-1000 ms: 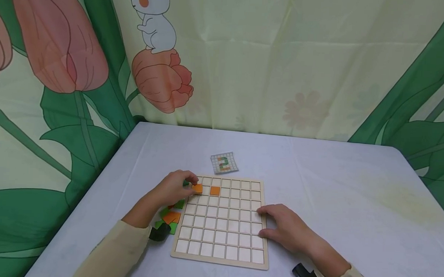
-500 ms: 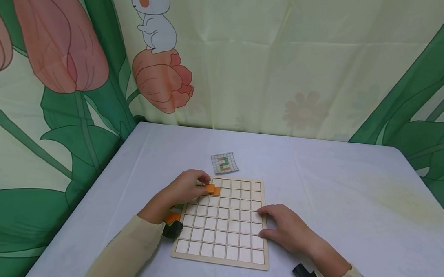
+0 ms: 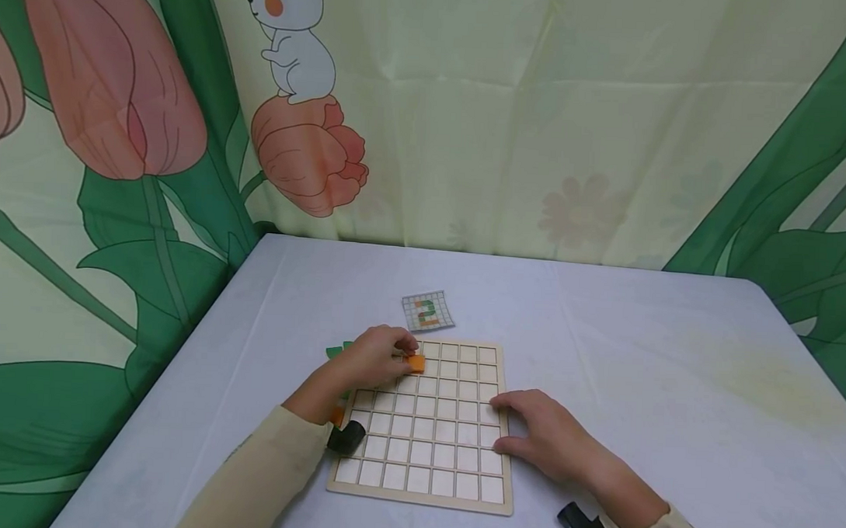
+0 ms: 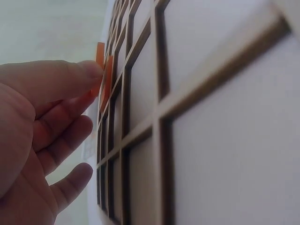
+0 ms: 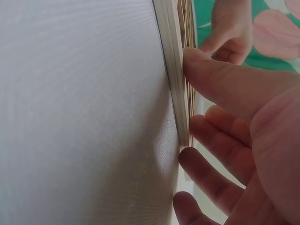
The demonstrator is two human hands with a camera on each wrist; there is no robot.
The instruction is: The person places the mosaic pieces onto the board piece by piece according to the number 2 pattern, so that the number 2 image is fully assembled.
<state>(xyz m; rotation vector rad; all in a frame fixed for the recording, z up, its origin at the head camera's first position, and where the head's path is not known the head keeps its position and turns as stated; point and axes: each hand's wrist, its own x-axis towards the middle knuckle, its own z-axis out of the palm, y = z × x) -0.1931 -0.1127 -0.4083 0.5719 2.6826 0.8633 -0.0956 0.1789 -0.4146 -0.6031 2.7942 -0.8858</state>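
Note:
My left hand [image 3: 374,359] is over the upper left part of a wooden grid board [image 3: 418,504]. Between its thumb and index finger it pinches an orange square tile [image 4: 100,50]. Just beside that tile, in the left wrist view, a second orange tile [image 4: 108,79] sits at the grid; in the head view the two overlap too closely to tell apart. My right hand [image 3: 546,435] rests at the board's right edge, thumb and fingertips touching the rim [image 5: 174,61], its fingers loosely bent.
Behind the board lies a small pattern card [image 3: 428,311] with an orange and green figure on a grid. Green tiles [image 3: 334,352] and an orange tile [image 3: 337,416] show on the white tablecloth [image 3: 644,342] left of the board, partly hidden by my left arm.
My left hand has moved right across the board's upper rows with the orange tile, to the orange tile lying there. The right hand has stayed at the board's edge.

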